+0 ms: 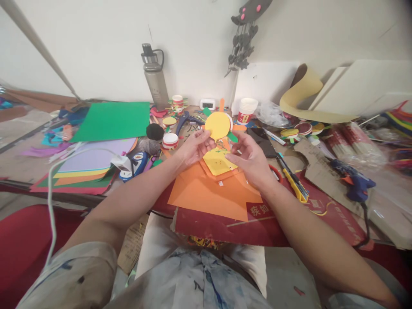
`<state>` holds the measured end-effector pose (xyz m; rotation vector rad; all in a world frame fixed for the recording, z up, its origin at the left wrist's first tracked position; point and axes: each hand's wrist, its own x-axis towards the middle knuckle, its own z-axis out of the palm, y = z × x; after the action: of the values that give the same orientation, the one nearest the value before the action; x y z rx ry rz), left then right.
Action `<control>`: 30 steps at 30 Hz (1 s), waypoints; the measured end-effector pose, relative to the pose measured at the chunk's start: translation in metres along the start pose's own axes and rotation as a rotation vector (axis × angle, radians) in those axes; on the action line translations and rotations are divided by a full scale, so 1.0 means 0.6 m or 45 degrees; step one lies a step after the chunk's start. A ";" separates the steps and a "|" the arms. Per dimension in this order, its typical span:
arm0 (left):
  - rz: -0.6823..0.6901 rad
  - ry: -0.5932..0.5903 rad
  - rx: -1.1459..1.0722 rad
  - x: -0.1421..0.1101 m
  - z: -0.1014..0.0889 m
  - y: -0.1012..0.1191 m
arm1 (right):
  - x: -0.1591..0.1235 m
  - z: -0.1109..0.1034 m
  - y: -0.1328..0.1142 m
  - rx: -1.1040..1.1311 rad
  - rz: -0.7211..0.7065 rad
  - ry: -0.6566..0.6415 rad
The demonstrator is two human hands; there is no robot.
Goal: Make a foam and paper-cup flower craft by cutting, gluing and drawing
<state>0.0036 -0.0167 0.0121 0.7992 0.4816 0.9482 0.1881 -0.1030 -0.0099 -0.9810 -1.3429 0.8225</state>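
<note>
The yellow disc (217, 125), backed by a white rim (231, 123) and fitted with green tabs (232, 137) and orange tabs (239, 127), is held up above the yellow sheet (220, 164) and the orange sheet (199, 186) on the desk (16, 165). Its lower left edge is pinched in the grip of the left hand (197, 148), with the thumb laid on the yellow face. The right hand (249, 155) is held just beside the lower green tab, its fingers curled and its thumb set apart from them; whether the tab is touched cannot be told.

Very little weight is to be expected, since the piece looks made of paper or thin card. The rim is judged the stiffest part and is best taken between thumb and fingertip, as is being done by the left hand. The tabs look slender and may be bent or pulled loose if the piece is lifted by them. The flat face could be creased by a hard squeeze, so only light pressure is called for. Much slipperiness is not expected.
</note>
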 end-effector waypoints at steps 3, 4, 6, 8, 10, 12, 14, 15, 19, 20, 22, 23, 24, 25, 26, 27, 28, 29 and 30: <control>0.020 0.086 -0.077 0.001 0.004 -0.006 | 0.005 -0.003 0.002 0.144 0.173 0.036; 0.022 0.105 -0.089 0.002 0.004 -0.007 | 0.005 -0.002 0.001 0.200 0.244 0.040; 0.019 0.146 -0.098 0.002 0.005 -0.008 | 0.005 0.000 -0.003 0.318 0.373 0.040; 0.011 0.185 -0.097 0.001 0.005 -0.009 | 0.006 0.001 -0.005 0.408 0.449 0.028; 0.001 0.208 -0.089 0.000 0.008 -0.009 | 0.008 0.001 -0.005 0.450 0.476 -0.003; -0.005 0.218 -0.079 -0.001 0.011 -0.010 | 0.011 0.001 -0.004 0.469 0.489 -0.033; -0.001 0.218 -0.076 -0.003 0.014 -0.011 | 0.014 0.002 -0.005 0.495 0.511 -0.042; 0.000 0.214 -0.077 -0.004 0.016 -0.011 | 0.014 0.003 -0.005 0.512 0.523 -0.041; -0.005 0.203 -0.079 -0.007 0.018 -0.014 | 0.015 0.008 -0.012 0.534 0.531 -0.052; -0.005 0.205 -0.082 -0.007 0.018 -0.015 | 0.014 0.010 -0.013 0.518 0.519 -0.058; -0.003 0.208 -0.087 -0.006 0.017 -0.016 | 0.014 0.012 -0.014 0.488 0.497 -0.057; 0.000 0.205 -0.088 -0.006 0.016 -0.017 | 0.014 0.012 -0.014 0.484 0.493 -0.047; 0.003 0.197 -0.088 -0.005 0.016 -0.018 | 0.014 0.013 -0.014 0.488 0.493 -0.032; 0.007 0.186 -0.088 -0.004 0.014 -0.019 | 0.014 0.013 -0.013 0.499 0.497 -0.015; 0.010 0.174 -0.088 -0.003 0.013 -0.020 | 0.014 0.013 -0.012 0.513 0.501 0.000; 0.013 0.163 -0.090 -0.003 0.012 -0.021 | 0.014 0.013 -0.012 0.522 0.503 0.010; 0.015 0.157 -0.091 -0.002 0.011 -0.021 | 0.014 0.014 -0.011 0.524 0.501 0.010; 0.017 0.155 -0.091 -0.002 0.010 -0.022 | 0.014 0.014 -0.010 0.516 0.495 0.003; 0.016 0.157 -0.088 -0.002 0.010 -0.023 | 0.014 0.014 -0.010 0.503 0.489 -0.007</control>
<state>0.0141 -0.0248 0.0054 0.6849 0.5482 1.0243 0.1801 -0.0967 -0.0012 -0.9284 -0.9531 1.3243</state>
